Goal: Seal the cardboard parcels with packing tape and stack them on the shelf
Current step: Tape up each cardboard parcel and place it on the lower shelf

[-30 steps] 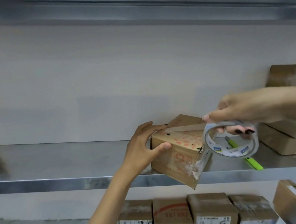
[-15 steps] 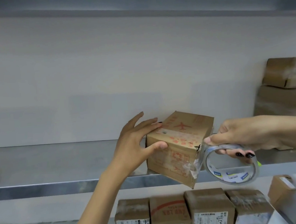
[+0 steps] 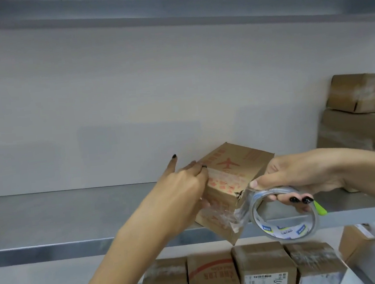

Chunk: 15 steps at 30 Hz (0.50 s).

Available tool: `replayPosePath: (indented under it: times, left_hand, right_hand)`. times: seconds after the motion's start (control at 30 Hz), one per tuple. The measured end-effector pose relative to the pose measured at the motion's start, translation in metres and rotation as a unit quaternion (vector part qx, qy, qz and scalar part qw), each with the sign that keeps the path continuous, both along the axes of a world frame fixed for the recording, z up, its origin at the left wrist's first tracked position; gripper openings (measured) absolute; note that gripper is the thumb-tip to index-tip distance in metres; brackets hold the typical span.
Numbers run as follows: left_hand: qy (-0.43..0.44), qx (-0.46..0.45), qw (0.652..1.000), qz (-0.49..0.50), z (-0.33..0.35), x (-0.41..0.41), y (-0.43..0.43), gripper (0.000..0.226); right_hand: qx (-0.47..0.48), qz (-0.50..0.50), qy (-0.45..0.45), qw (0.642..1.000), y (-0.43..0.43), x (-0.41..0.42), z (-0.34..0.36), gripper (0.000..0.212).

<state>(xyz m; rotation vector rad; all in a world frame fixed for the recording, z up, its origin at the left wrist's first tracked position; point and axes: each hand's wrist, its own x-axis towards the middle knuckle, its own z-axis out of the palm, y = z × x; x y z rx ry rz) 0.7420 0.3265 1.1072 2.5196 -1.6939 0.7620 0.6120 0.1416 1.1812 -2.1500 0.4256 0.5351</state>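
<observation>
Fingers of the left hand had come off their earlier clasp on the near left corner of the parcel and lay flat across its top, pressing by the look of it on the pale strip of tape there, with the index finger lifted clear and pointing up; the thumb was hidden, so I could not tell whether it also bore on the front face. A second before, the right hand had held the tape roll level with the parcel's top; it had since dropped to the parcel's right front corner, and a clear web of tape ran taut from that corner to the roll. This read as the strip being carried over the top and down the side (a seam half closed, not yet cut). The right hand's fingers passed through the roll's core and the thumb pinched the outer band from above, wrist level, forearm coming in from the right. The left forearm rose from below, wrist bent over the parcel. The parcel sat at the front edge of the shelf, turned cornerwise, its lowest corner overhanging that edge. A green knife lay just behind the roll, stacked parcels stood at the shelf's right rear, and a row of boxes lined the level below.
</observation>
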Motion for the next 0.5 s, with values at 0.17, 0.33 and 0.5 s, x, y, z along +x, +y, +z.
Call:
replayPosePath:
  times: [0.17,0.33,0.5]
  left_hand:
    - [-0.027,-0.07,0.995,-0.072,-0.007,0.001,0.001,0.064]
    - [0.003,-0.092,0.984,-0.152,-0.005,-0.013,0.002,0.081]
    - [-0.035,-0.059,0.989,-0.134,-0.006,-0.018,-0.004,0.087]
  right_hand:
    - [-0.001,0.02,0.013,1.0,-0.004,0.004,0.002,0.041]
    - [-0.002,0.04,0.04,0.998,-0.006,0.01,0.006,0.041]
    - [0.007,0.044,0.04,0.998,-0.009,0.013,0.005,0.041]
